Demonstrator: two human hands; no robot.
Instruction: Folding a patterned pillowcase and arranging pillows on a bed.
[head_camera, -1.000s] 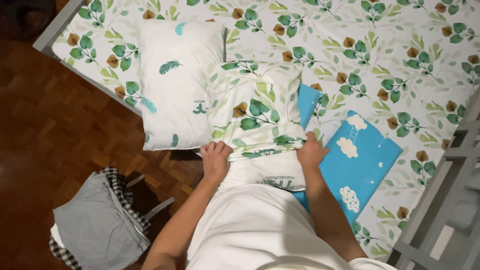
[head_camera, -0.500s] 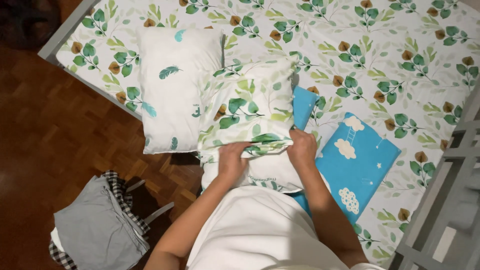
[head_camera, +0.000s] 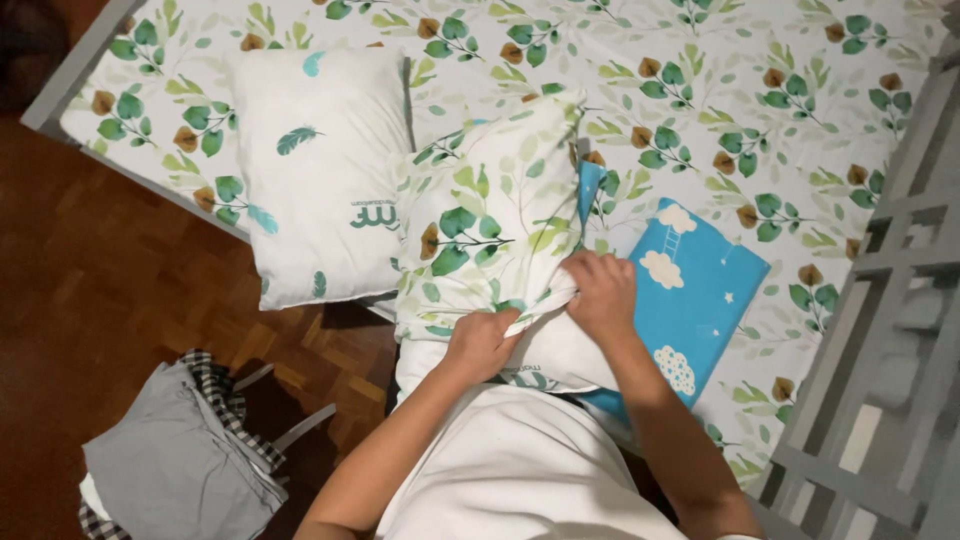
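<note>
A pillow lies at the near edge of the bed, partly inside a leaf-print pillowcase. My left hand grips the open hem of the pillowcase on its left side. My right hand grips the same hem on the right. The white end of the pillow with a small feather mark sticks out below my hands, against my white shirt.
A second white pillow with feather marks lies to the left. A blue cloud-print cloth lies to the right on the leaf-print sheet. A grey frame stands at the right. Grey clothes sit on a chair over wooden floor.
Both hands have moved the pillowcase hem toward me over the pillow. My hands have come closer together, and less of the white pillow shows.
</note>
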